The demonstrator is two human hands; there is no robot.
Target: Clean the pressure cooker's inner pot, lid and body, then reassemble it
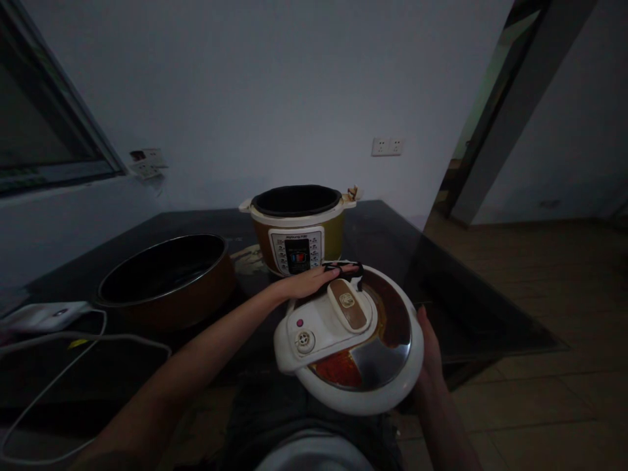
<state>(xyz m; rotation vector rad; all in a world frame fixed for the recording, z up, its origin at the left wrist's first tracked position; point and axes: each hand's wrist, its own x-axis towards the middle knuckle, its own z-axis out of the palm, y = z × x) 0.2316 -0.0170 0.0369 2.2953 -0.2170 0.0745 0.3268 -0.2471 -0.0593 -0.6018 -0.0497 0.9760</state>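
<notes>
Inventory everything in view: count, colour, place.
Lid: 1, white, brown and silver, tilted, front centre
Strap-like item: 1, black, at lid's far edge
Cooker: 1, olive-brown and white, back centre
Pot: 1, brown, left of cooker
Table: 1, dark, beneath cooker and pot
Patterned item: 1, pale, between pot and cooker
Boxy device: 1, white, far left
Cord: count unclear, white, by boxy device
Walls: several, pale, behind table
Outlet groups: at least 2, white, on walls
Window: 1, dark, left
Doorway: 1, dark-framed, right
Floor: 1, brown, right
Left hand: 1, bare, lid's far edge
Right hand: 1, bare, lid's right edge
</notes>
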